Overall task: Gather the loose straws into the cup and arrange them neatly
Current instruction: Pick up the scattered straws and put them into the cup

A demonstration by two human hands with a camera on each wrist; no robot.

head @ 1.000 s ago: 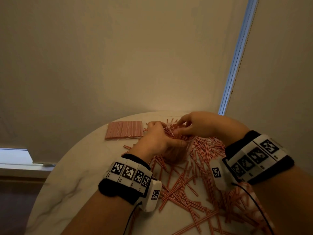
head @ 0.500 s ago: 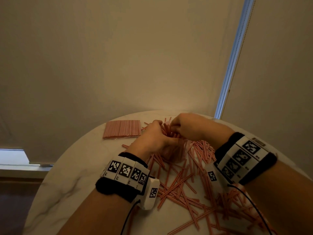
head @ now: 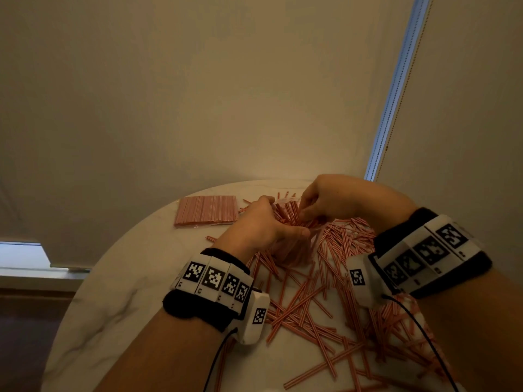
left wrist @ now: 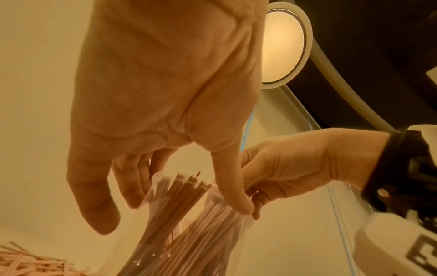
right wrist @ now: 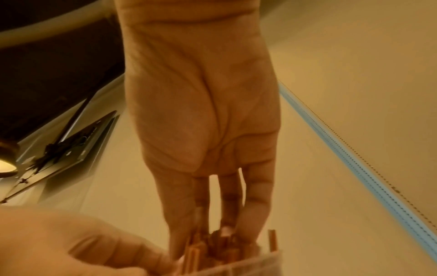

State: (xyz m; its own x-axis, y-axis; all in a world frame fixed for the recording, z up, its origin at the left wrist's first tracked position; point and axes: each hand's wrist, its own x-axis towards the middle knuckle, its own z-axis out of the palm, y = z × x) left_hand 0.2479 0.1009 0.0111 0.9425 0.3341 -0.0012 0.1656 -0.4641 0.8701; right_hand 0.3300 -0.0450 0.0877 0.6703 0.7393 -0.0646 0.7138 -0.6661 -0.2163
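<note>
A clear plastic cup [head: 294,251] packed with red-and-white striped straws [head: 288,213] stands among loose straws [head: 308,306] on the round marble table [head: 119,292]. My left hand [head: 271,222] grips the cup near its rim: in the left wrist view the thumb [left wrist: 236,196] presses one side and the fingers [left wrist: 132,179] curl round the other. My right hand [head: 314,206] reaches down from the right, and its fingertips [right wrist: 227,230] pinch the tops of the straws [right wrist: 196,252] in the cup. The lower part of the cup is hidden behind my left hand.
A flat sealed packet of straws [head: 206,210] lies at the table's far left. Loose straws cover the right and near side, under my right forearm. The table's edge curves round on the left, with a window blind [head: 198,94] close behind.
Both hands have stayed at the cup. My right hand's fingertips have shifted slightly left and down onto the straw tops; the left grip has not changed.
</note>
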